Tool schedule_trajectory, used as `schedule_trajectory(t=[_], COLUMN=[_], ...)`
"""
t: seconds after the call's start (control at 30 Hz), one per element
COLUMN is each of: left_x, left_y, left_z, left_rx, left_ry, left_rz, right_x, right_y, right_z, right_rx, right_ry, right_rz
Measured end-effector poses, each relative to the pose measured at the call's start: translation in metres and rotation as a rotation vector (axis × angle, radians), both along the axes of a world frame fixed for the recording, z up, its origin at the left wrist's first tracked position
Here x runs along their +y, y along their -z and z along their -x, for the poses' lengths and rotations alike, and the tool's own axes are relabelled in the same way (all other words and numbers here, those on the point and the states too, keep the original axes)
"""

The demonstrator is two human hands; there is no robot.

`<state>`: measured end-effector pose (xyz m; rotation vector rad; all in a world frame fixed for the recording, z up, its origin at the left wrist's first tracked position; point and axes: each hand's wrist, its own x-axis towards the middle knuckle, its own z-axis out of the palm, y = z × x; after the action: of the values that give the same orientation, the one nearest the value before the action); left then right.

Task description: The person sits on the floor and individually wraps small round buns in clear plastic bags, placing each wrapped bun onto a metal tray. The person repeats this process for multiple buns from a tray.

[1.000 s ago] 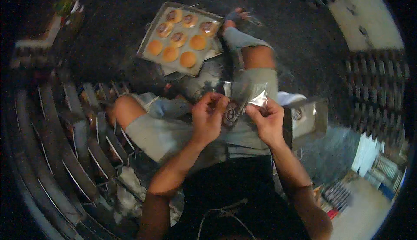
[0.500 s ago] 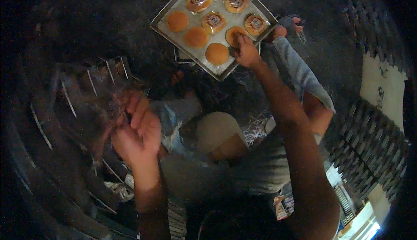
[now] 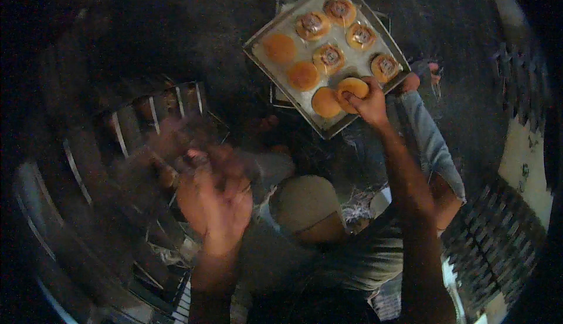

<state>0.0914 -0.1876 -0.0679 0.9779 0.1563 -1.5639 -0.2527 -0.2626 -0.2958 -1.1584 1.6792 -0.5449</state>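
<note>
A square metal tray (image 3: 274, 27) holds several round golden buns, set in front of me toward the right. Between the fingers and thumb of my right hand (image 3: 373, 105) is a plain bun (image 3: 353, 91), tilted up over the near right part of the tray. Another plain bun (image 3: 326, 102) sits just left of it, and two more lie along the tray's left side. The buns in clear printed wrappers, such as one wrapped bun (image 3: 328, 58), fill the far and right parts. My left hand (image 3: 216, 203) is raised at the left, its fingers smeared by motion; whether it holds anything is unclear.
A rack-like thing with pale slats (image 3: 120, 136) stands at the left. My knee in blue cloth (image 3: 431, 136) is beside the tray. A rounded beige thing (image 3: 305, 203) lies between my arms. Dark woven matting (image 3: 492, 236) is at the right, with a pale sheet (image 3: 525, 154) above it.
My right hand has gone from touching the bun on the tray to gripping and tilting it up. The whole view has shifted, so the tray appears farther right and lower. My left hand has moved.
</note>
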Motion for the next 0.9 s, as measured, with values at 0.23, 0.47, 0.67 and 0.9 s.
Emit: schedule_trajectory(t=[0.23, 0.47, 0.67, 0.9], left_x=[0.022, 0.096, 0.133, 0.142], left_y=[-0.036, -0.052, -0.081, -0.107], left_z=[0.034, 0.073, 0.085, 0.096], left_rx=[-0.72, -1.248, -1.168, -1.109], left_ry=[0.152, 0.451, 0.483, 0.638], left_rz=[0.01, 0.665, 0.655, 0.765], right_x=[0.122, 0.257, 0.327, 0.343], right_y=[-0.255, -0.328, -0.348, -0.373], right_z=[-0.06, -0.017, -0.012, -0.015], right_rx=[-0.639, -0.95, -0.744, -0.952], right_ry=[0.437, 0.473, 0.49, 0.547], right_rz=[0.133, 0.003, 0.139, 0.164])
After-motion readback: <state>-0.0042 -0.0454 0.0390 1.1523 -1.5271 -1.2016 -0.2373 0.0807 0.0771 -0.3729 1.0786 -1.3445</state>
